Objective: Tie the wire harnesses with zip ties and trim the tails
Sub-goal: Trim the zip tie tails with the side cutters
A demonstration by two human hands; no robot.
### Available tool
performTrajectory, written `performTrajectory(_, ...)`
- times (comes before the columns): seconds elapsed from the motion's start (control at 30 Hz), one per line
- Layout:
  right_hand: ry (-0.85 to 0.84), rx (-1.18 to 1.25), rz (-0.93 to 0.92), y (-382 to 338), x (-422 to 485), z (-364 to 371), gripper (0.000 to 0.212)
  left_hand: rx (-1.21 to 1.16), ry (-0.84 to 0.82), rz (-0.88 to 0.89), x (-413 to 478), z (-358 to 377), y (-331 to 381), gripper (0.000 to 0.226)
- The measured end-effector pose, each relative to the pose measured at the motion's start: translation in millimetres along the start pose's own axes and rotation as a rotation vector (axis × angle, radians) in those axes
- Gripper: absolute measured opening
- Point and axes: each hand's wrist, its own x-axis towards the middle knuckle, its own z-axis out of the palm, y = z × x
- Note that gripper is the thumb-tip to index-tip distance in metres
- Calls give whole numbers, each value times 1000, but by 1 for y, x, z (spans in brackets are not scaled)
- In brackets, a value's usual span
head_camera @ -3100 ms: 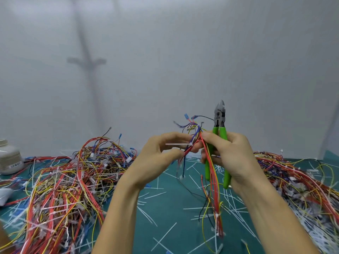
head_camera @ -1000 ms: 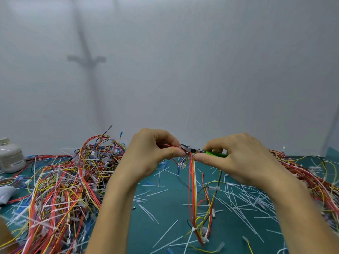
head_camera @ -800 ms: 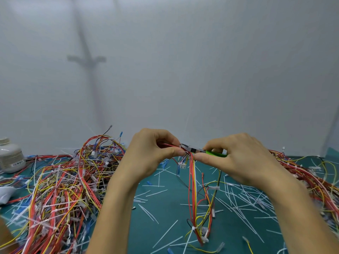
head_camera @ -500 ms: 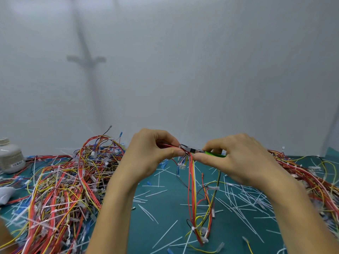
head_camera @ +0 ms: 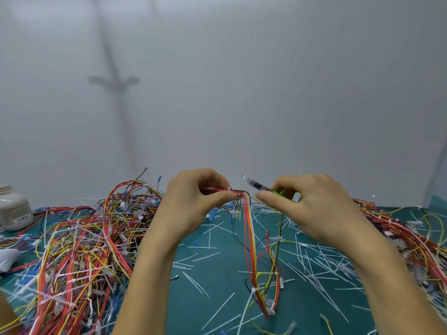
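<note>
– Harness [head_camera: 250, 238] location?
– Left hand [head_camera: 193, 204] pinches its top; wires dangle toward six o'clock over the desk [head_camera: 217, 274].
– Right hand [head_camera: 314, 209]?
– At three o'clock, curled round blurred green-handled cutters [head_camera: 260, 187].

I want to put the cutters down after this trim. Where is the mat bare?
Barest: the green mat between the left forearm and the hanging harness, only scattered zip-tie offcuts. Crowded: left wire heap, right wire heap, dense offcuts under the right hand.
</note>
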Motion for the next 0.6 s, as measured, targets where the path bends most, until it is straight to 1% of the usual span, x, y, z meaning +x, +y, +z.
performTrajectory(0.07,62,172,47,-2,1,-1,66,-38,65,8,0,0,-1,12)
performTrajectory(0.13,92,416,110,-6,1,-2,56,-99,133,6,0,0,-1,11)
performTrajectory(0.2,47,686,200,-13,1,-4,46,-156,197,0,0,1,-1,11)
performTrajectory(0.27,-37,892,268,-20,0,-5,41,-181,247,15,0,3,0,11)
performTrajectory(0.37,-162,967,256,-29,-3,-4,33,-186,289,61,1,8,1,13)
performTrajectory(0.47,-195,1041,219,-39,-6,3,20,-164,304,94,3,11,0,18)
performTrajectory(0.53,-134,1020,224,-44,-6,10,19,-175,293,112,3,13,0,23)
performTrajectory(0.6,-17,907,228,-45,-5,17,22,-197,288,128,4,15,-1,25)
